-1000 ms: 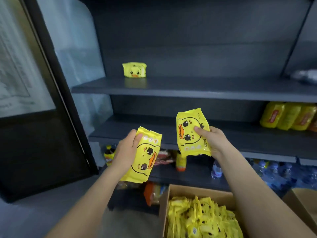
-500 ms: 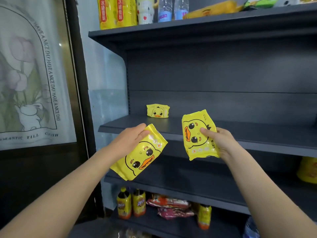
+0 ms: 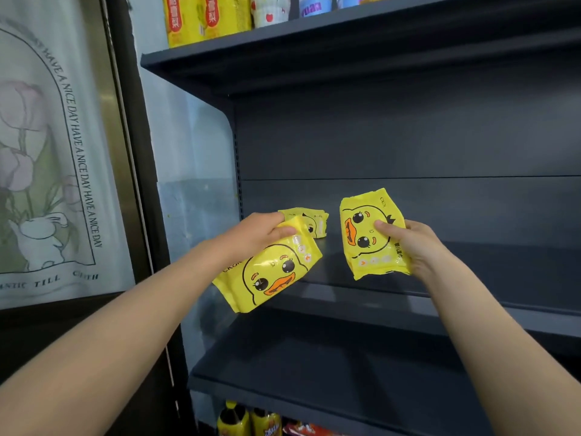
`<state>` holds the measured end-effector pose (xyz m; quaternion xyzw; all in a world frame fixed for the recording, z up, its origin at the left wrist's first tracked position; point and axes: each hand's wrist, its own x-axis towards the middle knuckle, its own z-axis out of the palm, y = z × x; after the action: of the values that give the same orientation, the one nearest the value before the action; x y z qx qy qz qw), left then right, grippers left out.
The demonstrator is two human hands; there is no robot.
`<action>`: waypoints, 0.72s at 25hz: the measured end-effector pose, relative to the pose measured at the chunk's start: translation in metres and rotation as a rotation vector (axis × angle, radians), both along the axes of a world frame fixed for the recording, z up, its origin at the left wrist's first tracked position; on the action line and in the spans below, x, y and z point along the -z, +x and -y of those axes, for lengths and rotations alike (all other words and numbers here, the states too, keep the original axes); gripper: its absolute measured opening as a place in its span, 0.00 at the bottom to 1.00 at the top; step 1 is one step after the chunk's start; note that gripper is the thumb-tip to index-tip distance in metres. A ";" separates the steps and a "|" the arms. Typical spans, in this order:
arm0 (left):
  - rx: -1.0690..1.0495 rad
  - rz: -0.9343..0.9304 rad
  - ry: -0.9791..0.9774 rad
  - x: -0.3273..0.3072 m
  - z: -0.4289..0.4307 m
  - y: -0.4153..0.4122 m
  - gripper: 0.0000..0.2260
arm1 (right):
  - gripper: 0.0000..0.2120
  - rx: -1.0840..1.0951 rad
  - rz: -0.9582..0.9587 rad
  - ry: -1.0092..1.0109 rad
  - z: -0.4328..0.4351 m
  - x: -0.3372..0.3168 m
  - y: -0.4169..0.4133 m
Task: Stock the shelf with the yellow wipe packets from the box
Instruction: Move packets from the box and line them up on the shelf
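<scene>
My left hand [image 3: 254, 236] grips the top of a yellow duck-print wipe packet [image 3: 270, 275], which hangs tilted over the front edge of the dark grey shelf [image 3: 471, 278]. My right hand [image 3: 408, 243] holds a second yellow packet [image 3: 367, 237] upright above the shelf, thumb across its face. A third yellow packet [image 3: 316, 225] stands at the back left of that shelf, partly hidden behind my left hand. The box is out of view.
An upper shelf [image 3: 283, 55] carries yellow packs [image 3: 204, 17] and bottles. A lower dark shelf [image 3: 314, 372] runs below, with orange bottles [image 3: 248, 421] and snack packs underneath. A printed cloth [image 3: 47, 152] hangs behind a dark frame on the left.
Both hands have risen and reached forward to the shelf with their packets. The view has tilted up, so the box has dropped out of sight and the stocked packet looks closer.
</scene>
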<state>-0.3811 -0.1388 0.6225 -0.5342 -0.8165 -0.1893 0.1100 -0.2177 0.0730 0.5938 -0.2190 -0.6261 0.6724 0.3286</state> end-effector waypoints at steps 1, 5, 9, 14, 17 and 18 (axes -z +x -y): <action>0.017 -0.008 -0.010 0.000 -0.007 -0.014 0.15 | 0.09 0.009 0.002 -0.002 -0.005 -0.001 -0.012; 0.103 -0.051 -0.035 -0.001 -0.038 -0.082 0.15 | 0.09 0.057 -0.016 0.018 -0.024 -0.002 -0.063; 0.173 -0.079 -0.036 -0.009 -0.076 -0.163 0.17 | 0.10 0.124 0.001 0.052 -0.045 -0.006 -0.109; 0.267 -0.147 -0.147 -0.005 -0.143 -0.241 0.17 | 0.11 0.237 0.021 0.096 -0.064 -0.005 -0.164; 0.315 -0.176 -0.143 0.006 -0.182 -0.268 0.17 | 0.12 0.293 0.044 0.119 -0.072 -0.003 -0.189; 0.327 -0.187 -0.153 0.010 -0.195 -0.273 0.17 | 0.13 0.308 0.053 0.128 -0.076 -0.002 -0.197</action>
<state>-0.6544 0.0560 0.6125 -0.6816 -0.7172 -0.0917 0.1123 -0.4146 0.1487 0.5954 -0.3087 -0.6352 0.5669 0.4241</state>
